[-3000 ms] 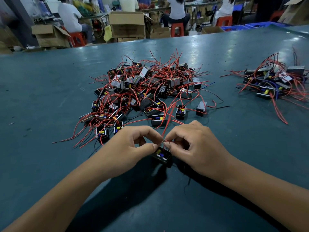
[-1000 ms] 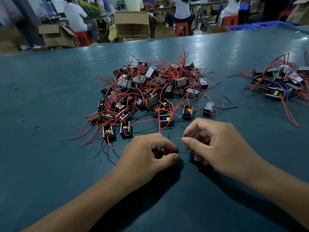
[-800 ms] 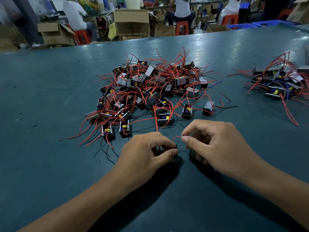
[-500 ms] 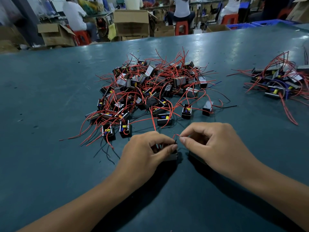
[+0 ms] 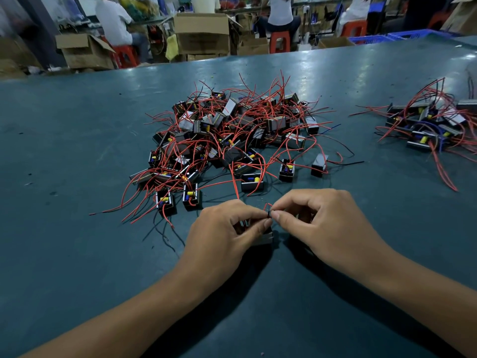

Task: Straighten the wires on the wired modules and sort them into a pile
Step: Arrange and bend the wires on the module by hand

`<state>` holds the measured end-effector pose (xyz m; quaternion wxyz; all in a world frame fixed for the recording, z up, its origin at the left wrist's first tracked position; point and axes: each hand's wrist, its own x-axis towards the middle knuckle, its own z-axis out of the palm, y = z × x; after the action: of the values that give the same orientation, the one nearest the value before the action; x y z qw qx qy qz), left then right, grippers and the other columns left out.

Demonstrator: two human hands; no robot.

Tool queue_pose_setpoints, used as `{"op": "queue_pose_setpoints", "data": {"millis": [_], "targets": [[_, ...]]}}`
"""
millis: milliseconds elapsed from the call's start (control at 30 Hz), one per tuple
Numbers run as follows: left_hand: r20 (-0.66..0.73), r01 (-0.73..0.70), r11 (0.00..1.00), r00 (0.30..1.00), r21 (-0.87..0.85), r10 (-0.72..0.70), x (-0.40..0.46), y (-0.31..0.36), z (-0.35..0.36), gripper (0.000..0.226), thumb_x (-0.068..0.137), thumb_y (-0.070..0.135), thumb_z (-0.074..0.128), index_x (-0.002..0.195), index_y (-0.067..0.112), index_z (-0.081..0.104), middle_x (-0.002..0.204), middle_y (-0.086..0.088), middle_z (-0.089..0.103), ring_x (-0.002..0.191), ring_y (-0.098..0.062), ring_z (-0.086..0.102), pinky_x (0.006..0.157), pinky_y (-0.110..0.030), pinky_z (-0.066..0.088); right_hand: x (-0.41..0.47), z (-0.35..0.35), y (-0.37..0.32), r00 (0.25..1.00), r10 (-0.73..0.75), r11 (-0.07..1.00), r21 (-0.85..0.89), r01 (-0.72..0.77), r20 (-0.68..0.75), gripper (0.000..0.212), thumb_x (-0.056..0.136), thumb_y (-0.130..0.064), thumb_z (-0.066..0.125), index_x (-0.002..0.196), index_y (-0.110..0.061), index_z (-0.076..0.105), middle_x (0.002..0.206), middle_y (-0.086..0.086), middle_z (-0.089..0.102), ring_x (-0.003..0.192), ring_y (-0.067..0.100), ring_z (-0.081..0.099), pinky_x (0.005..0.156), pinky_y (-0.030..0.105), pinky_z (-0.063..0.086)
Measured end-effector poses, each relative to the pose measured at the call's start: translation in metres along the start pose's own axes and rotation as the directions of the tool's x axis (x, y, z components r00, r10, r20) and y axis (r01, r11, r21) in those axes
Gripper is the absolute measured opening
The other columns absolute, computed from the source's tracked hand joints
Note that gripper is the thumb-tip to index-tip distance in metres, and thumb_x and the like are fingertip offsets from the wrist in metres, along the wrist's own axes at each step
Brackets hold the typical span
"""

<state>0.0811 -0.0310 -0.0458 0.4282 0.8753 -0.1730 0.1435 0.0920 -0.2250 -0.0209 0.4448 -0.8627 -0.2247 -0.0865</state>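
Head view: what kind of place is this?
Likely a small electronics assembly workshop. A big heap of wired modules lies on a long green table, a smaller pile to the right, and behind it people on red stools work among cardboard boxes.

Left hand [image 5: 227, 228] grips a module [image 5: 263, 237] on the table [image 5: 77, 254]; right hand [image 5: 322, 218] pinches its wire [image 5: 268, 209]
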Motion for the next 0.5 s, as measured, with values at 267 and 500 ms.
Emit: {"op": "queue_pose_setpoints", "data": {"millis": [267,500], "targets": [[-0.017,-0.020,0.996,1.000,0.086,0.021,0.000,0.003,0.003,0.012,0.085,0.037,0.069,0.093,0.034,0.078,0.077,0.015,0.065,0.072,-0.005,0.061,0.063,-0.042,0.051,0.004,0.003,0.000,1.000,-0.004,1.000,-0.001,0.004,-0.017,0.012,0.084,-0.017,0.076,0.075,-0.025,0.072,0.064,-0.019,0.064,0.058,0.003,0.056,0.056,0.010,0.037],[-0.022,-0.013,0.997,1.000,0.079,0.015,0.001,0.010,-0.003,0.013,0.084,0.038,0.070,0.089,0.029,0.079,0.078,0.013,0.069,0.071,-0.006,0.063,0.064,-0.039,0.052,0.004,0.003,0.000,1.000,-0.003,1.000,0.005,0.004,-0.015,0.015,0.084,-0.015,0.074,0.074,-0.024,0.069,0.061,-0.020,0.061,0.055,0.002,0.054,0.054,0.010,0.036]]}}
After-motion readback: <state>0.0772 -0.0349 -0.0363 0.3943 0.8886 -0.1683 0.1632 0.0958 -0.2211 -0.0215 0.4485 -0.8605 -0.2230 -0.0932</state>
